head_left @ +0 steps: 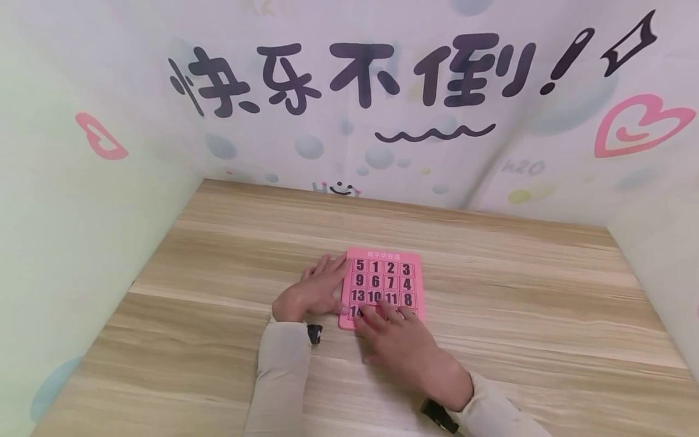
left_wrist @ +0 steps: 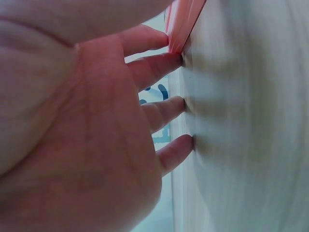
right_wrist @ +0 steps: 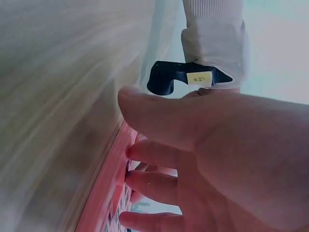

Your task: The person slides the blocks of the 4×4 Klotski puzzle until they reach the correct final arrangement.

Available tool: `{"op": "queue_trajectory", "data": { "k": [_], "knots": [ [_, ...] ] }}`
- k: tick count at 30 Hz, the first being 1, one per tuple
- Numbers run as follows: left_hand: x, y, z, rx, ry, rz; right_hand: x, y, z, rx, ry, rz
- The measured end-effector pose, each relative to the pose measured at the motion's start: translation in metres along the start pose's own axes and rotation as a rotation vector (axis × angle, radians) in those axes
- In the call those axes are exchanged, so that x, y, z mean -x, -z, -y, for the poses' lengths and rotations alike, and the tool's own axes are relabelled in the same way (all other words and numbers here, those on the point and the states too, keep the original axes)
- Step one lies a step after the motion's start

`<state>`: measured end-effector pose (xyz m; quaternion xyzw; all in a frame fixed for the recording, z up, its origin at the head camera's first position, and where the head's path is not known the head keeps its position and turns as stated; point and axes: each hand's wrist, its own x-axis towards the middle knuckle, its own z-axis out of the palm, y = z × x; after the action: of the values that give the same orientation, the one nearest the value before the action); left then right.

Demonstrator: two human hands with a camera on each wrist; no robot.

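Note:
A pink sliding number puzzle (head_left: 384,254) lies flat on the wooden table, with black-numbered tiles inside its raised frame. Along its left side, my left hand (head_left: 314,291) steadies the frame with spread fingers, the thumb near the lower left corner. In the left wrist view, the index and middle fingertips meet the pink rim (left_wrist: 181,24) while the other fingertips touch the tabletop. Over the bottom row, my right hand (head_left: 406,349) rests its fingertips on the tiles, covering several numbers. The right wrist view has the right fingers (right_wrist: 152,186) gently bent onto the tile faces, thumb apart.
The wood-grain table (head_left: 246,255) spreads around the puzzle. A white printed backdrop (head_left: 349,152) with large dark characters stands behind the table, and pale walls rise at both sides. Each wrist carries a small black camera, one beside the left cuff (head_left: 315,334).

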<state>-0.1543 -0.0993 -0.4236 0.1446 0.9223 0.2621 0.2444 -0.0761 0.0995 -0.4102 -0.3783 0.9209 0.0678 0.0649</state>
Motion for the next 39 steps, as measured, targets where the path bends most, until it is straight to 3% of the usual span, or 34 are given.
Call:
{"op": "queue_trajectory", "data": {
  "k": [12, 24, 39],
  "knots": [
    [0.0, 0.0, -0.001, 0.004, 0.011, 0.003, -0.007, -0.003, 0.001, -0.018, 0.007, -0.043],
    [0.0, 0.0, -0.001, -0.003, -0.006, 0.001, -0.01, -0.01, -0.001, 0.049, 0.055, -0.157],
    [0.002, 0.001, -0.001, -0.016, 0.001, -0.002, -0.008, -0.01, -0.005, 0.048, 0.064, -0.135]
  ]
}}
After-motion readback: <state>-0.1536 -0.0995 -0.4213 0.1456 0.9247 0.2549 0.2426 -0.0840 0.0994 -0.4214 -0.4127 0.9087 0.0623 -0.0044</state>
